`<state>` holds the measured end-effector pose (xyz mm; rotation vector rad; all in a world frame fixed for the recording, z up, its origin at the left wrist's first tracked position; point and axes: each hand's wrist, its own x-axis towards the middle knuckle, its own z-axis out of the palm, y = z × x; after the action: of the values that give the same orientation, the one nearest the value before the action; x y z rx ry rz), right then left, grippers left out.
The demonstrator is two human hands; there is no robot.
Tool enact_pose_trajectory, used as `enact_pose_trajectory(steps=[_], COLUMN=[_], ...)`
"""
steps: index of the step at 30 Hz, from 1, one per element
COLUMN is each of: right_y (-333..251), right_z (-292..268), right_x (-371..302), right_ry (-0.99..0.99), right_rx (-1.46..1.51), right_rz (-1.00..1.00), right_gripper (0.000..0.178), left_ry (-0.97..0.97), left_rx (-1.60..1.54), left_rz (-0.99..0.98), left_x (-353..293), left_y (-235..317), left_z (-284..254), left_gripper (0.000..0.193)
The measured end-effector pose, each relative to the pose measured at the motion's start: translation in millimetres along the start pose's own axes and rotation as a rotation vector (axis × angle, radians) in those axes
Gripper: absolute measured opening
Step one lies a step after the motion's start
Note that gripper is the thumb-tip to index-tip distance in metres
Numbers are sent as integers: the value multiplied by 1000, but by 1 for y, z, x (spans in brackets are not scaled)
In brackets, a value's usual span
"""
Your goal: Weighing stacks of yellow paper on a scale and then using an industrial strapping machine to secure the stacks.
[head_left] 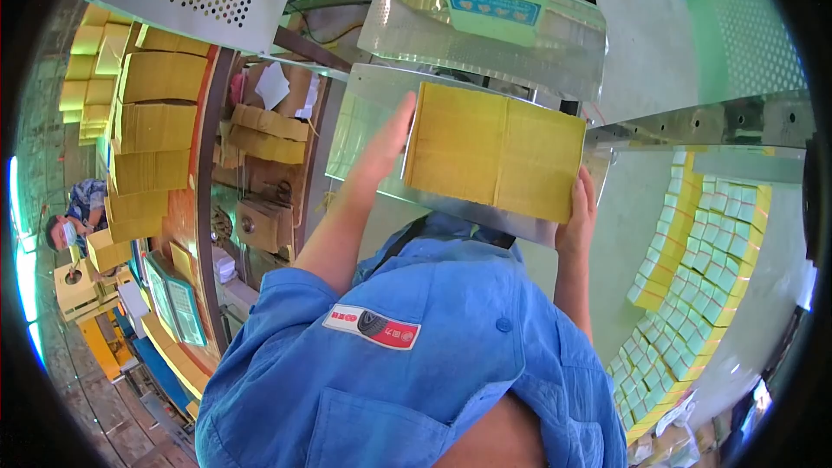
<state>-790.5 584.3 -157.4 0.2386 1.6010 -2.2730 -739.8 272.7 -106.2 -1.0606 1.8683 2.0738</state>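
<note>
A flat yellow-brown cardboard sheet (497, 152), creased down its middle, lies tilted in front of my body over a metal machine plate (364, 95). My left hand (397, 140) rests along its left edge, fingers stretched out and held straight. At the lower right corner my right hand (578, 209) grips the cardboard's edge; its fingers point up along the side, and its thumb is not plainly visible. How many layers lie under the top sheet cannot be made out.
A clear plastic guard (485, 35) stands just beyond the cardboard. Stacks of yellow cardboard (160, 126) stand at left, beside a shelf with cardboard pieces (269, 134). Rows of banded white-and-yellow bundles (693, 277) lie on the floor at right. A person (78, 217) sits far left.
</note>
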Motion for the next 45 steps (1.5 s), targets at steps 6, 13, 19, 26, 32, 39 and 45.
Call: enact_pose_trajectory(steps=[6,13,19,26,32,39,45], right_y=[7,7,10,6,-23,9,8], right_z=[-7,6,15,36,50,37,34], right_x=[5,7,2,8,31,70,64], right_ry=[-6,-17,2,-8,-49,60,98], right_rx=[51,-14,20,101,171,148,143], right_rz=[21,-61,-50,-30,-110,-112,-110], right_gripper=[41,45,47,52,51,48,49], left_ry=[-15,-140,-210,-260,-476,-406,-404], left_rx=[101,-519,-685,-615,-583,-428,-394], left_rz=[99,100,76,57,241,192,199], left_x=[15,26,19,5,40,85,107], left_y=[-30,-67,-71,-42,-11,-8,-17], left_z=[-22,-13,14,32,23,26,17], left_gripper=[56,62,67,63,58,58,56])
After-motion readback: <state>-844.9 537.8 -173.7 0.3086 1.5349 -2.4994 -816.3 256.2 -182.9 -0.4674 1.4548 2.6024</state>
